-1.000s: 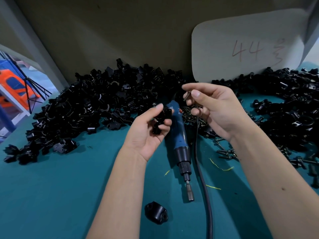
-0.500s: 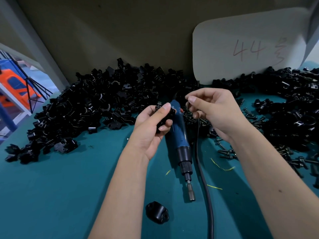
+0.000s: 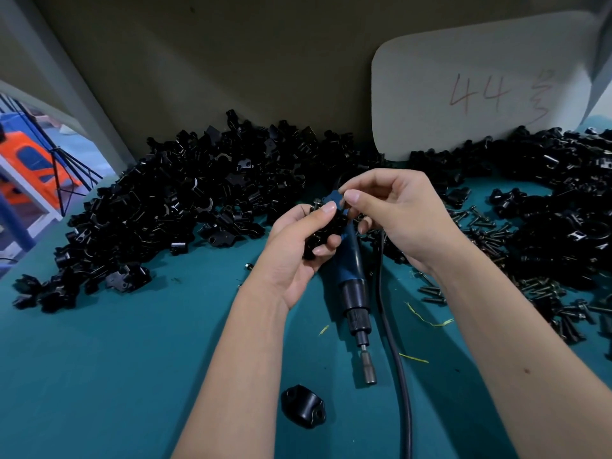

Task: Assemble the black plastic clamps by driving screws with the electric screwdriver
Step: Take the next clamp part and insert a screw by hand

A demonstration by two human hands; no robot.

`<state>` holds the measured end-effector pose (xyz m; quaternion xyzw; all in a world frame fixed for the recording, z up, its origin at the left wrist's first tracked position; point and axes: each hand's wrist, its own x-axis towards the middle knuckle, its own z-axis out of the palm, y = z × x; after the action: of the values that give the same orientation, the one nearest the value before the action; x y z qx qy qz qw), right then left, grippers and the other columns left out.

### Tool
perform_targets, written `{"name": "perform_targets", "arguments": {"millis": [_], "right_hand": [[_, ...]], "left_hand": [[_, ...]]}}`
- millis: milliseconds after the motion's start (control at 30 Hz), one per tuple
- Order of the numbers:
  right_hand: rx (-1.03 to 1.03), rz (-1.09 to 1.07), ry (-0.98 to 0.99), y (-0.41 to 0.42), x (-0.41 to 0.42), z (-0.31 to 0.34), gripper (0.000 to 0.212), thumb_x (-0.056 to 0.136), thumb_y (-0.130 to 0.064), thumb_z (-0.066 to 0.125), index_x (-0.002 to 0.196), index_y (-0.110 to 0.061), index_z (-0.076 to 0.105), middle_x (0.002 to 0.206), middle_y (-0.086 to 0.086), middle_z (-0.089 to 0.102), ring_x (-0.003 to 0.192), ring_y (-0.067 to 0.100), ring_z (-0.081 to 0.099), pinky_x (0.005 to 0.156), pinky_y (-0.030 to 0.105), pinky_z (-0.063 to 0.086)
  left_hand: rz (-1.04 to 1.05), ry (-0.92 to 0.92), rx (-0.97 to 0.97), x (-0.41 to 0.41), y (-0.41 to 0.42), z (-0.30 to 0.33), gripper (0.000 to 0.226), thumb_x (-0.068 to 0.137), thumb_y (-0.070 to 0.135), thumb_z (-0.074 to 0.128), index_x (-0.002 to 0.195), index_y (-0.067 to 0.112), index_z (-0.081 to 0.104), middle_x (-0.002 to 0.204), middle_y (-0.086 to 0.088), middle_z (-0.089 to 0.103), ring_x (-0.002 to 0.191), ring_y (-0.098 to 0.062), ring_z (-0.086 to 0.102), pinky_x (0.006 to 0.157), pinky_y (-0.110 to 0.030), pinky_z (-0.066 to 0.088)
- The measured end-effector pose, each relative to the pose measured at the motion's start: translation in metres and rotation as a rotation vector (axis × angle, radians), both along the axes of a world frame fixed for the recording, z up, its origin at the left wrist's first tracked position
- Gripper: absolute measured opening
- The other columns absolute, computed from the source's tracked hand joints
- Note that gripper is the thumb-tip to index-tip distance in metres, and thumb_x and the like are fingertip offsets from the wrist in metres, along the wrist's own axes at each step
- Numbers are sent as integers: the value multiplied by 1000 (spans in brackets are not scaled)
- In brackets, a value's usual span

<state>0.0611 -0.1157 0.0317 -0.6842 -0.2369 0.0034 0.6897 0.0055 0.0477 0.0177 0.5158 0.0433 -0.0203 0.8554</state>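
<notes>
My left hand (image 3: 298, 250) grips a black plastic clamp (image 3: 326, 231) between thumb and fingers, held up over the table. My right hand (image 3: 397, 213) is right beside it, thumb and forefinger pinched together at the clamp's top edge; the screw seen in its fingers earlier is now hidden. The blue electric screwdriver (image 3: 351, 279) lies on the teal table (image 3: 132, 376) under both hands, with its bit (image 3: 369, 376) pointing toward me and its black cable (image 3: 394, 342) running down the right side.
A big heap of black clamp parts (image 3: 182, 207) covers the back left, another heap (image 3: 563, 210) the right. Loose dark screws (image 3: 480, 226) lie right of the hands. One clamp half (image 3: 303, 407) sits near the front. A white board (image 3: 480, 84) leans against the back wall.
My right hand has come down and left with the screw until its fingertips meet the clamp. My left hand has lifted the clamp slightly toward it.
</notes>
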Motion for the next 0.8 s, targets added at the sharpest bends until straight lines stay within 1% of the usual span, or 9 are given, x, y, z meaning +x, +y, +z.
{"name": "perform_targets", "arguments": {"millis": [167, 300, 400, 467, 500, 567, 633, 700, 800], "right_hand": [[-1, -72, 46, -3, 1, 1, 13, 99, -6, 67, 92, -12, 75, 78, 1, 72, 72, 11, 65, 57, 24, 53], [61, -119, 117, 1, -1, 4, 13, 104, -2, 54, 96, -10, 62, 83, 6, 75, 71, 13, 66, 54, 26, 52], [133, -114, 225, 3, -1, 5, 25, 100, 3, 39, 92, -15, 55, 67, 1, 59, 54, 14, 48, 42, 25, 34], [71, -59, 201, 3, -2, 5, 19, 103, -9, 44, 92, -15, 58, 65, -3, 49, 49, 9, 37, 40, 21, 27], [-5, -41, 134, 3, -3, 5, 16, 105, -18, 51, 94, -14, 61, 65, -4, 49, 47, 6, 38, 41, 19, 30], [-167, -40, -21, 5, -5, 4, 15, 103, -26, 64, 97, -13, 67, 70, -2, 63, 51, 3, 52, 51, 15, 43], [-222, -56, -88, 5, -3, 1, 10, 99, -24, 69, 100, -15, 72, 77, -2, 69, 60, 0, 58, 60, 14, 46], [-195, -58, -65, 3, -1, -2, 8, 99, -22, 71, 102, -15, 74, 76, -7, 64, 55, -3, 54, 52, 10, 41], [-112, -19, -32, -1, 1, -5, 9, 98, -15, 72, 106, -13, 75, 82, -1, 61, 54, -3, 52, 49, 8, 40]], "left_hand": [[-3, 21, -138, -3, 1, 1, 16, 96, 17, 62, 108, 7, 59, 104, -17, 67, 70, -22, 63, 56, -20, 51], [33, -14, -94, -2, -1, 2, 11, 103, 13, 57, 105, 3, 62, 101, -16, 68, 73, -21, 67, 60, -21, 54], [72, -54, -19, -1, -3, 1, 12, 104, 14, 57, 107, 4, 62, 99, -12, 70, 74, -19, 69, 63, -21, 55], [93, -83, 38, 0, -5, 0, 10, 104, 14, 57, 98, 8, 63, 96, -7, 73, 73, -17, 69, 64, -21, 56], [102, -98, 60, 0, -5, 0, 12, 104, 14, 57, 96, 10, 64, 94, -5, 73, 72, -17, 69, 64, -21, 56], [119, -125, 94, 1, -7, 0, 15, 104, 14, 58, 93, 12, 67, 91, -3, 73, 72, -16, 69, 65, -21, 56], [140, -143, 92, 0, -7, 0, 18, 102, 13, 61, 89, 15, 74, 90, -4, 72, 75, -14, 70, 69, -22, 57], [145, -157, 51, 0, -6, -1, 20, 98, 8, 65, 87, 16, 79, 92, -4, 74, 82, -13, 72, 74, -23, 59], [125, -172, 17, 0, -6, -2, 18, 91, -1, 68, 102, 9, 78, 99, -9, 77, 92, -18, 73, 77, -26, 60]]}}
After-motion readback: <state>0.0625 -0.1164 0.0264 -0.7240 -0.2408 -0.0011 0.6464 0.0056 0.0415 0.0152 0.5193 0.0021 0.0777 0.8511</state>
